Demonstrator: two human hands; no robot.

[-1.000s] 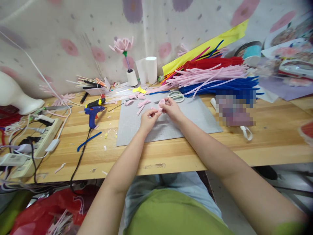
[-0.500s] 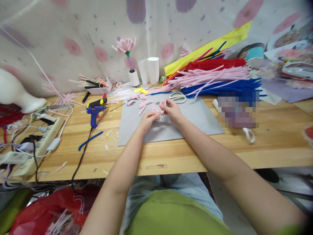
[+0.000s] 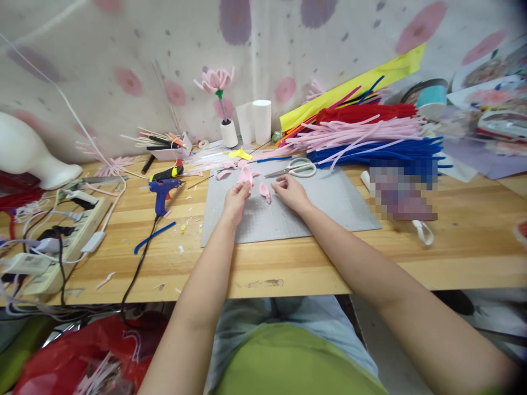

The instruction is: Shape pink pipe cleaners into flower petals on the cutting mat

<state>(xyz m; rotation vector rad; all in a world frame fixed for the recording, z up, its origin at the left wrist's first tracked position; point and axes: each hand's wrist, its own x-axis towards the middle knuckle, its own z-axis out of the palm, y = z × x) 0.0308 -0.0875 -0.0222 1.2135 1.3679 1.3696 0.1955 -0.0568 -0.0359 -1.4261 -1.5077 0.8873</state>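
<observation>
Your left hand is over the grey mat, grip narrow, fingertips pinched on a pink petal piece held upright at the mat's far edge. Your right hand rests low on the mat, fingers loosely curled, holding nothing that shows. A second pink petal piece lies flat on the mat between the two hands, just beside the right fingertips; contact cannot be told.

More loose pink petals sit at the mat's far left corner. White-handled scissors lie on the mat's far edge, beyond your right hand. A blue glue gun stands on the wooden counter left of the mat, its black cord trailing toward you. A power strip sits at the far left. Stacked pipe cleaners, red, pink and blue, are piled behind the mat to the right. A finished pink flower stands in a small white holder by the wall.
</observation>
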